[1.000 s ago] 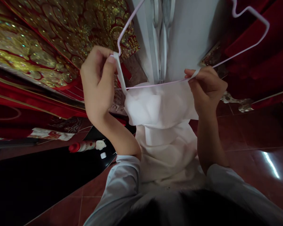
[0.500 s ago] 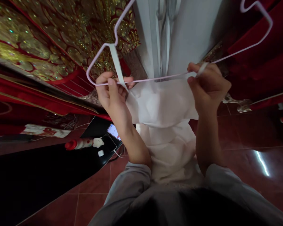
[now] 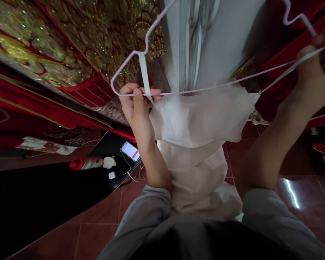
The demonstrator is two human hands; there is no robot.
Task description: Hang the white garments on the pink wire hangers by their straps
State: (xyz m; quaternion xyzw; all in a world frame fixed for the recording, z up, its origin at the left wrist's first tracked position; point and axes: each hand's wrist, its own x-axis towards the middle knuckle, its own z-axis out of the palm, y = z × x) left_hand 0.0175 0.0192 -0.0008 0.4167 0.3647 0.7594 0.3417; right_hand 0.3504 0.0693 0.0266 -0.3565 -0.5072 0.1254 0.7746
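Note:
My left hand (image 3: 137, 108) pinches the lower bar of a thin pale pink clothes hanger (image 3: 146, 41) near its left corner. A white strap (image 3: 144, 74) loops over the notch on that side and runs down past my fingers. From the bar hangs a sheer white garment (image 3: 197, 119), its folds falling toward my lap. At the right edge my right hand (image 3: 316, 68), blurred and partly out of frame, holds the other strap (image 3: 294, 65) stretched tight up toward the hanger's right shoulder. That strap pulls the garment's top right corner outward.
Gold-sequined red garments (image 3: 92, 47) hang at left, more red cloth (image 3: 281, 54) at right. A grey-white panel with hanging straps (image 3: 227, 43) stands ahead. On the black table (image 3: 43, 202) lie a lit phone (image 3: 131, 151), a red-capped bottle (image 3: 86, 163) and a small white case (image 3: 112, 175).
My right hand has moved right and upward from the bar, drawing the right strap out taut and spreading the garment. My left hand keeps its grip; the hanger has shifted slightly right.

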